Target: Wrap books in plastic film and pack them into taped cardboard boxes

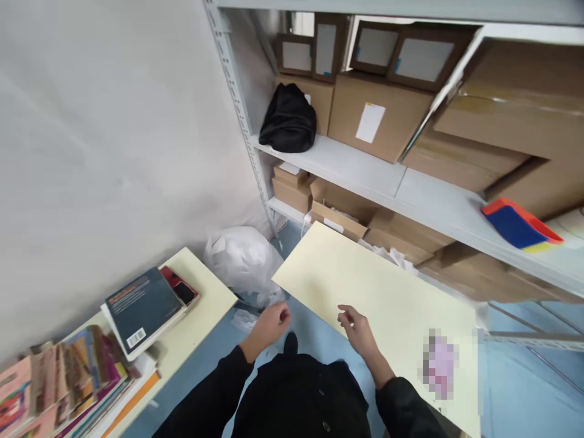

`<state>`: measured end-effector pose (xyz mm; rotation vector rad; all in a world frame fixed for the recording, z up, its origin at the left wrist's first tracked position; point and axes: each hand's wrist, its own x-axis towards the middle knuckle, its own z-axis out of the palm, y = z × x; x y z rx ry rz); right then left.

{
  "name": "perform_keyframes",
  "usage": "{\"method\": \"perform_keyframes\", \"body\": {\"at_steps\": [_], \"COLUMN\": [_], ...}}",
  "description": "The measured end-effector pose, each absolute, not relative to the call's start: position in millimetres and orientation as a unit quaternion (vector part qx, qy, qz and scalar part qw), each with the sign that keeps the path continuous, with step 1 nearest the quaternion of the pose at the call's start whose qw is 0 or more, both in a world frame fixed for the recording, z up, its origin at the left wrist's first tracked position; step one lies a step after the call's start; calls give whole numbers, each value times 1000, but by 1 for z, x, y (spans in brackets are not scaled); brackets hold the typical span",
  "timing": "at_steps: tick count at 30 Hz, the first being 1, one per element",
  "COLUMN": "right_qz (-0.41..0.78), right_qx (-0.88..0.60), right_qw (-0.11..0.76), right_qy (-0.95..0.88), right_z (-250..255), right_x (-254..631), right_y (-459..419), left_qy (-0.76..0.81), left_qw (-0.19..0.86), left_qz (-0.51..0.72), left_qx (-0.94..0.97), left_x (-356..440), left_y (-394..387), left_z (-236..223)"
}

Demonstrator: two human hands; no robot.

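My left hand [272, 322] hangs in the air over the gap between two pale yellow tables, its fingers curled in with nothing showing in them. By the near edge of the right-hand table [347, 267], my right hand [358, 331] is held with fingers loosely bent and apart, holding nothing. On that table, to the right of this hand, lies a pixelated pinkish item [440, 365] that I cannot make out. The left-hand table [207, 289] bears a dark blue book [145, 307] and a red item [176, 283] with a black object on it.
Several magazines [68, 383] are piled at the lower left. A stuffed white plastic bag [244, 261] stands on the floor between the tables. Behind, a metal shelf [356, 167] carries cardboard boxes [383, 115], a black bag [288, 118] and a red-and-blue tray [520, 225].
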<state>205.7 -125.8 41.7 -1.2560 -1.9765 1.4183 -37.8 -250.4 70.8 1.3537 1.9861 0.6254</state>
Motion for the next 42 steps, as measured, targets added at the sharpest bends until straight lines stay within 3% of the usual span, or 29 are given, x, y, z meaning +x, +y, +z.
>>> {"method": "perform_keyframes", "body": {"at_steps": [9,15,20,32,37,42], "right_qz": [501,527,555,435,447,519], "right_qx": [-373,-304,-175,168,201,147], "right_qw": [110,65,4,-84,-111,-118], "right_qy": [-773,-791,-813,-880,-864,-834], "right_z": [51,33,32,59,59,51], "right_x": [138,114,43,-135,-185,-225], "right_y": [-115,-88,-92,-254,-339,-425], "left_qy": [807,832,877,947,939,936], "left_qw": [297,266,199,-105,-164,-147], "left_qz": [309,342,349,303,296,310], "left_qx": [407,347,262,2,-66,-75], "left_x": [-67,-61,-67,-116,-164,-213], "left_y": [-282,-282,-314,-503,-590,-655], "left_z": [51,62,72,65,54,47]}}
